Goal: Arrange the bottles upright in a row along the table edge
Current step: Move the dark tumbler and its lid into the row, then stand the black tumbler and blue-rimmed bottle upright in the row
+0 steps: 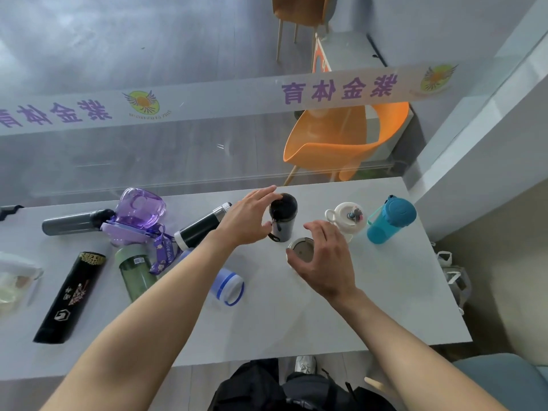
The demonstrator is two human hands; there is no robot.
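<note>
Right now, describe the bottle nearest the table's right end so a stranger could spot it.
Follow the grey table along its far edge by the glass wall to the right end. The last upright bottle is the teal bottle, beside the white bottle; it alone is translucent blue-green with a carry loop.

Three bottles stood upright near the table's [385,292] far edge: the strap bottle [283,218], to its right the round-lidded bottle [347,218], and the handled bottle [390,221] rightmost. A steel-topped bottle [300,252] stood just in front of the first. To the left lay a jumble: a flask [201,226], a wide jug [136,215] over a long flask [74,222], and nearer, a tube-shaped bottle [69,296].
</note>
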